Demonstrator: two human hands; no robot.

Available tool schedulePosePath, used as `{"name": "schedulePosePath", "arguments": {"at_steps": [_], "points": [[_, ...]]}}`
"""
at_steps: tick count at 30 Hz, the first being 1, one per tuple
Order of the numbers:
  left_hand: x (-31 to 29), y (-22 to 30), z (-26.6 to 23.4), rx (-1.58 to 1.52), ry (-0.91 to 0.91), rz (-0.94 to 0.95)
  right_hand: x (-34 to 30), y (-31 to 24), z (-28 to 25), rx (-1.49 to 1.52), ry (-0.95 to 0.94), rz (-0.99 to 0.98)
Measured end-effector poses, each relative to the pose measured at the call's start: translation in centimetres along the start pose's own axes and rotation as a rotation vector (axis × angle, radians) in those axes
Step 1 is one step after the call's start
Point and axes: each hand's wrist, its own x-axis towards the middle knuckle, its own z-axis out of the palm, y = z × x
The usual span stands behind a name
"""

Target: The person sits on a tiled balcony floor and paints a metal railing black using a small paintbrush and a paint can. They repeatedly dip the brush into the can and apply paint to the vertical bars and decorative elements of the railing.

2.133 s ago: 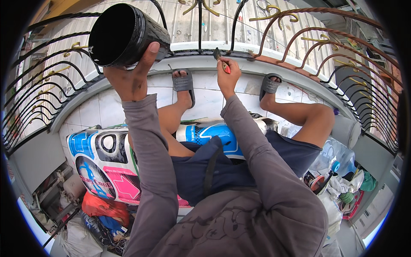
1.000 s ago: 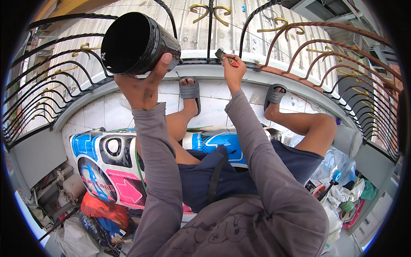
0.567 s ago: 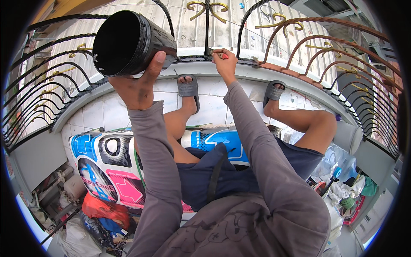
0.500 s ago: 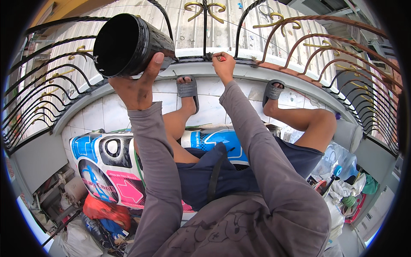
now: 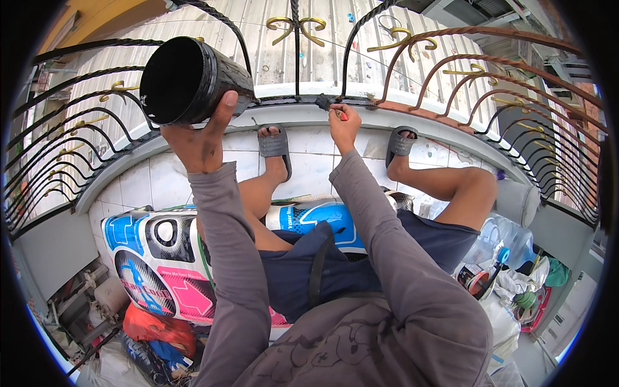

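My left hand is wrapped round a black cylindrical pot, raised at the railing and tilted so its dark mouth faces left and toward me. What lies inside the mouth is too dark to make out. In my right hand is a small paintbrush with a red handle, pinched between thumb and fingers. Its black bristles touch the bottom rail of the railing, between an upright twisted bar and a curved one to its right. Black covers the rail on the left, while reddish brown shows farther right.
Curved railing bars with gold scrolls arc round the front. My sandalled feet rest on white tiles beside the low ledge. A colourful printed mat lies below my legs. Clear plastic bottles and bags sit at right; a red cloth lies lower left.
My right hand has slid the brush rightward along the bottom rail, away from the upright bar. The pot stays held up in my left hand. The whole view has shifted slightly.
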Motion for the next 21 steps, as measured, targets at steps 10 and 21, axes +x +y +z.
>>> {"name": "schedulePosePath", "arguments": {"at_steps": [10, 21], "points": [[-0.4, 0.1, 1.0, -0.008, -0.052, 0.019, 3.2, -1.0, -10.3, -0.29, 0.221, -0.322], [-0.4, 0.0, 2.7, 0.044, -0.063, 0.036, 3.2, -0.2, -11.1, -0.28, 0.192, -0.147]]}}
